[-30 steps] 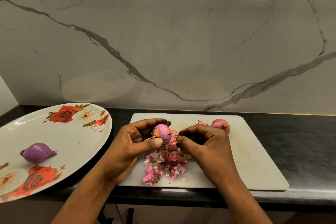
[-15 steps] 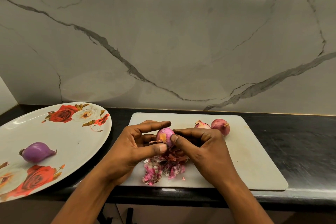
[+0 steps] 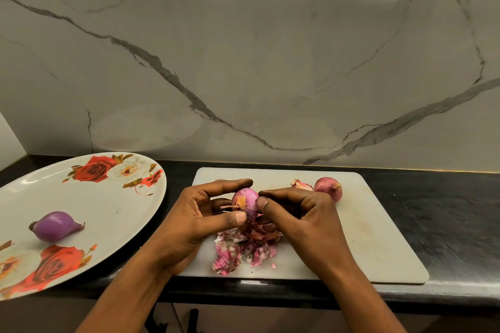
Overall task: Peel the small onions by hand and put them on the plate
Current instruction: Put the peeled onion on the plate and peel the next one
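My left hand (image 3: 194, 222) holds a small pink onion (image 3: 244, 201) between thumb and fingers, above the white cutting board (image 3: 378, 238). My right hand (image 3: 300, 219) pinches the onion's right side with thumb and forefinger. A scrap of dry skin still clings to the onion's front. Torn pink peels (image 3: 243, 247) lie in a heap on the board under my hands. One unpeeled onion (image 3: 328, 188) and a partly hidden one (image 3: 300, 184) sit at the back of the board. A peeled purple onion (image 3: 55, 226) lies on the rose-patterned plate (image 3: 116, 205) at the left.
The board and plate rest on a black counter (image 3: 446, 219) whose front edge runs just below my wrists. A marble-look wall (image 3: 243, 62) rises straight behind. The plate overhangs the counter's front at the left.
The onion has been turned in my fingers and lifted a little. My right thumb and forefinger have shifted up onto its right side. The plate and the other onions are unmoved.
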Tool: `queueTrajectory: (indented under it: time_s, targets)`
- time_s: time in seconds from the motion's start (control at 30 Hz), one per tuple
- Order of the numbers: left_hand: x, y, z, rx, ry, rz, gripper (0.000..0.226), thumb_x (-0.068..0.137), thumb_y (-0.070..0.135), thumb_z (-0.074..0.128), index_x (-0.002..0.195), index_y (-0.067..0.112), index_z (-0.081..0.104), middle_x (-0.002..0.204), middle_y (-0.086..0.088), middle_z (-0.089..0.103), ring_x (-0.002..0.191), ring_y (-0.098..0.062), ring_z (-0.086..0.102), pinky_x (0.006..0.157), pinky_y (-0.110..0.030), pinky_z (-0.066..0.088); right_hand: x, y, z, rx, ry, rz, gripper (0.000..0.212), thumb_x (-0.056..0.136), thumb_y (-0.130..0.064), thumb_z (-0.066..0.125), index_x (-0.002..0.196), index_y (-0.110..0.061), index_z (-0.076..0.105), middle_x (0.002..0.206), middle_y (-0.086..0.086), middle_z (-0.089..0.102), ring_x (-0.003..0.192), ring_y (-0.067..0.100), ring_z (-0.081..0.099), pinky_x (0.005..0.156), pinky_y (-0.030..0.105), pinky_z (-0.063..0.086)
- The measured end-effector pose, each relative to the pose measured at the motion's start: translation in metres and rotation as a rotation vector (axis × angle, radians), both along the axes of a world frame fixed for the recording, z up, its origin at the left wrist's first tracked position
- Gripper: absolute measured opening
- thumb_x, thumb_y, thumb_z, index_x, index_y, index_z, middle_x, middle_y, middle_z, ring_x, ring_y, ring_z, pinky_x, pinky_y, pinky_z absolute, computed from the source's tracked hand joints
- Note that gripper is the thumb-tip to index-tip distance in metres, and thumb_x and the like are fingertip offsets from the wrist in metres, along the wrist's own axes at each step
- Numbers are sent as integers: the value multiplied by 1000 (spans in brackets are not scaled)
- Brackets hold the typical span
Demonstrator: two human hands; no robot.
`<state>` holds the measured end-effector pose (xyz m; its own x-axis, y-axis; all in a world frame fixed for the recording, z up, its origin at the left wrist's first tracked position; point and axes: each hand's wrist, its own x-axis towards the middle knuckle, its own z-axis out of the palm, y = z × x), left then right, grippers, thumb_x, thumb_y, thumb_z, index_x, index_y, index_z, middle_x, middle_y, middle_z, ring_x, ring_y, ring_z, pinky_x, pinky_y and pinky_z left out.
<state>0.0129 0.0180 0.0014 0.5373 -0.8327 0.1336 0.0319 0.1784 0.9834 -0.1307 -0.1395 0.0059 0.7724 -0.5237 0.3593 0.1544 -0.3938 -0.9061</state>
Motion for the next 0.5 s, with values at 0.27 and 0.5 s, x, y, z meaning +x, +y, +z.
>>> queueTrajectory:
  time_s: [0.27,0.5]
  targets:
    - [4,2,-2,-5,10,-25,61,80,1,78,139,9,66,130,-15,73,121,-34,70,98,-38,59,0,-6,-2,22,16,6,20,91,-9,78,100,-25,85,89,-9,82,85,10,80,78,28,65]
    - [3,0,-3,10,-28,9,59,81,-2,77,138,10,66,129,-11,74,120,-32,71,96,-37,61,0,-2,3,89,20,78,36,76,-44,80,108,-27,81,92,-11,82,87,7,79,73,19,61]
